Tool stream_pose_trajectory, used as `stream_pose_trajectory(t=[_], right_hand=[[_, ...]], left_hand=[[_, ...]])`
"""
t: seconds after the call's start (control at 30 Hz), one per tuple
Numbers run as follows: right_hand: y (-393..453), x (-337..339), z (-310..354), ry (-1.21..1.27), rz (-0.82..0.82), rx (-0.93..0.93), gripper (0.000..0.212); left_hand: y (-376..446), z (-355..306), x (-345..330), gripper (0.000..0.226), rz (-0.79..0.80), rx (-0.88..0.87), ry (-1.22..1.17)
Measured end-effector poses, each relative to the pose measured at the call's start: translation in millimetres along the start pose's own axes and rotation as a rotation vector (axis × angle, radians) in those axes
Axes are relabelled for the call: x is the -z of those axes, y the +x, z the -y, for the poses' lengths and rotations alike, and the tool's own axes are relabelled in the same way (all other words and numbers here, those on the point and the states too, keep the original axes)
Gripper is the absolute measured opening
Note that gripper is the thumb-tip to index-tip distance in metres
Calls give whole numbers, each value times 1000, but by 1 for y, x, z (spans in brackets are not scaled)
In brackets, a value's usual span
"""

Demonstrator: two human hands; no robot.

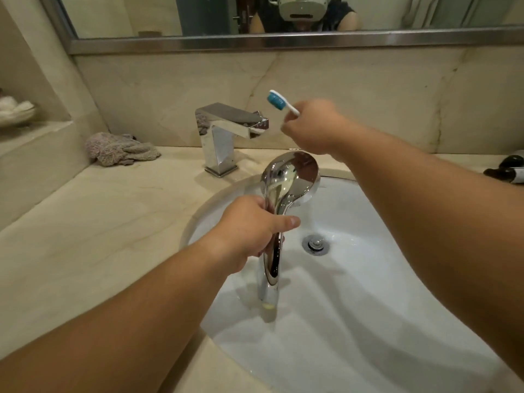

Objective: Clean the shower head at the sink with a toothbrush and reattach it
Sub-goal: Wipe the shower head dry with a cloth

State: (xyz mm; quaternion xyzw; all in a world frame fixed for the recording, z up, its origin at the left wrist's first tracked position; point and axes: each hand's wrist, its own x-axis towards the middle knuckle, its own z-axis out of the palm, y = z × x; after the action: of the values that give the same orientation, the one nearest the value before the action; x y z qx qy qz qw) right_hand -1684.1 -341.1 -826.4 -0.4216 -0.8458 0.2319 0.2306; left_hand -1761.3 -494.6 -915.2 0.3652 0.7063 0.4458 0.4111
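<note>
Your left hand (249, 225) grips the shower head (286, 188) by its handle, fingers and thumb wrapped round the chrome stem; you hold it above the white sink (368, 279), chrome back up, round end toward the tap (226, 129), handle end low in the basin. Your right hand (312, 126) is clenched on the toothbrush (280, 102), raised above the shower head and just right of the tap spout; blue bristle end points up and left. Drain (315, 244) sits right of the handle. A crumpled cloth (119, 148) lies on the desk (99, 222) left of the tap. Dark bottles (507, 168) lie at the far right.
</note>
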Motion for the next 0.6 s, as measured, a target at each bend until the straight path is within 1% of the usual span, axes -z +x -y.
stream_pose_trajectory(t=[0.07,0.1,0.17,0.2,0.23,0.27,0.37,0.4,0.47,0.6], right_hand=[[-25,13,-9,0,-69,-56,33],[-40,16,-14,53,-70,-102,40],[-70,16,-23,252,29,-201,48],[-80,12,-26,352,84,-229,50],[-87,6,-30,435,108,-245,50],[-93,2,-34,507,97,-254,47],[-101,2,-41,662,23,-283,31],[-103,5,-39,704,7,-294,29],[-109,12,-34,759,-14,-293,30],[-121,33,-8,767,-95,-223,29]], left_hand=[[1,-5,-1,45,-1,-39,13],[1,-8,-2,41,3,-56,25],[0,-13,-5,29,5,-98,51],[-1,-16,-8,28,3,-121,63],[-3,-19,-10,28,5,-139,80],[-5,-20,-13,29,22,-153,96],[-11,-25,-13,24,116,-183,98],[-12,-27,-11,26,133,-191,95],[-16,-33,-6,26,146,-226,84],[-28,-56,2,19,130,-346,137]])
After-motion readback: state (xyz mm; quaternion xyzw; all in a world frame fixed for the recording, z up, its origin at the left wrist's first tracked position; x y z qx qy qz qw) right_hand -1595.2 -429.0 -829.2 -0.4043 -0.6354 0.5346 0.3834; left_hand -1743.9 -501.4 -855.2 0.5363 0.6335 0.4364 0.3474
